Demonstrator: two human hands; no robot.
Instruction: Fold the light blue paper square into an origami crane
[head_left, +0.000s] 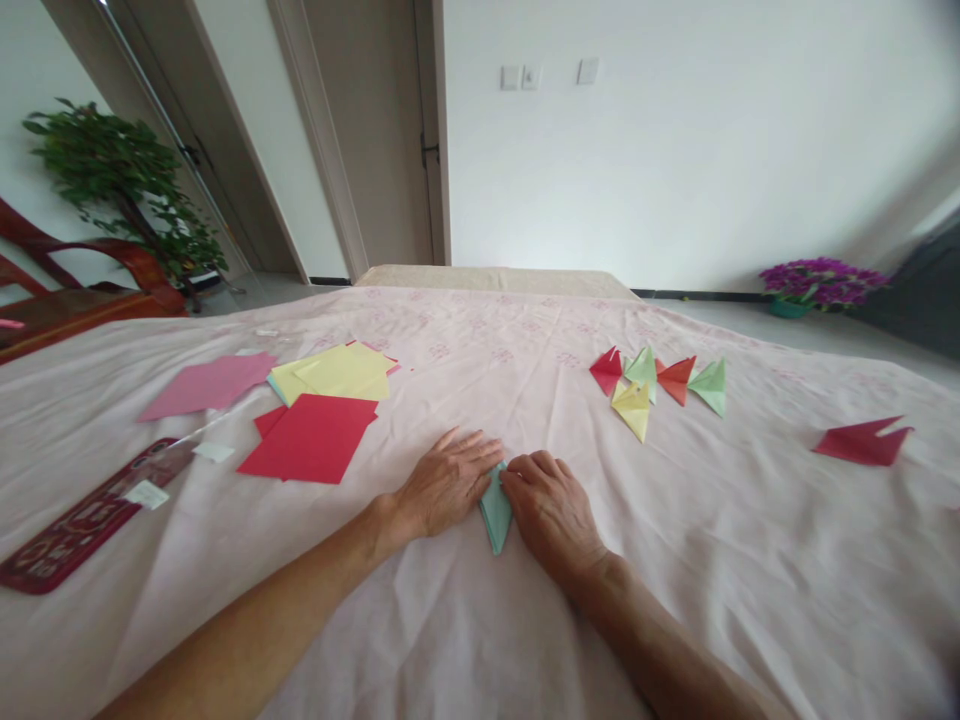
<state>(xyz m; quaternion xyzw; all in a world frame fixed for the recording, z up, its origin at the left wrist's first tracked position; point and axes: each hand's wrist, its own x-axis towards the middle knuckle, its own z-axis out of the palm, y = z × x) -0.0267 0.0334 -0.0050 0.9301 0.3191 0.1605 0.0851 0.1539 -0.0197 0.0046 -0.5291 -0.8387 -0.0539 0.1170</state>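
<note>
A narrow kite-shaped piece of folded teal paper [496, 515] lies on the cloth with one point towards me. My left hand [450, 482] rests flat at its left side, fingers stretched out, the thumb against the paper's edge. On the other side, my right hand [551, 505] is curled, its fingertips gripping the upper right part of the paper. Both hands cover the paper's far end. Farther right sit small folded paper figures in red [606, 370], yellow [632, 408], orange [676, 378] and pale green [709, 384]. A larger red folded figure [862, 443] lies at the far right.
Left of my hands are stacks of red [311, 440], yellow [349, 370] and pink paper sheets [210, 385]. A dark red packet with clear plastic [75, 530] lies nearest the left edge. The pink tablecloth [465, 620] is wrinkled. A wooden chair [112, 290] stands beyond it.
</note>
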